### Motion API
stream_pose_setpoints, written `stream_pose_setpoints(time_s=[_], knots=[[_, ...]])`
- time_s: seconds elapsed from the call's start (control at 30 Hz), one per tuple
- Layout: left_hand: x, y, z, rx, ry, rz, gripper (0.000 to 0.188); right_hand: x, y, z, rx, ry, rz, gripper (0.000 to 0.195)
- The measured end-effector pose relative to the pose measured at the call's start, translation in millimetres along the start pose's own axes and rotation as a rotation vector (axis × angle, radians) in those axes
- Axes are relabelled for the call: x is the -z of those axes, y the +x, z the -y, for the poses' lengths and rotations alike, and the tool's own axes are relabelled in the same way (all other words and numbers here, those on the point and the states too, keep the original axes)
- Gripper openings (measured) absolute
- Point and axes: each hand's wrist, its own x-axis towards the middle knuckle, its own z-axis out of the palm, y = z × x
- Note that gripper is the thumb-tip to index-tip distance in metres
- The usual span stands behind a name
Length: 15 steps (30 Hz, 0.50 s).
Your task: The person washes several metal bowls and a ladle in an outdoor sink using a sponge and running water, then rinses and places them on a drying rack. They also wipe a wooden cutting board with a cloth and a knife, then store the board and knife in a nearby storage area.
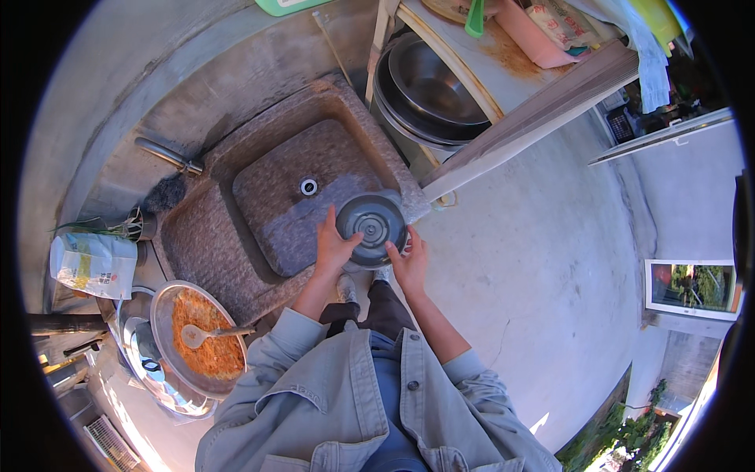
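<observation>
Both my hands hold a round grey bowl-like vessel [373, 231] over the front right rim of a stone sink [194, 242]. Concentric rings mark the vessel's middle; I cannot tell whether it is a bowl or a lid. My left hand [337, 245] grips its left side, thumb on the inner surface. On the right side, my right hand [409, 258] has its thumb over the near edge and its fingers around the outside. The sink's floor shows a wet patch and a round drain [308, 187]. A metal faucet [168, 156] juts from the wall.
Left of me stands a metal basin [162, 312] of orange shredded food with a ladle [197, 335]. A white bag [94, 265] sits behind it. Beyond the sink, stacked metal basins [439, 82] fill a shelf under a counter holding a pink container [534, 35]. Concrete floor [507, 248] extends right.
</observation>
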Motion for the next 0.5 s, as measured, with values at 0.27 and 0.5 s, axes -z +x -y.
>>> stream_pose_setpoints(time_s=[0.27,0.5], knots=[[5,4,10,-0.029,0.075,0.120,0.113,8,18,-29,-0.160,0.198,0.236,0.078],[-9,-16,-66,-0.041,0.253,0.192,0.109,70,35,-32,-0.294,0.371,0.363,0.078]])
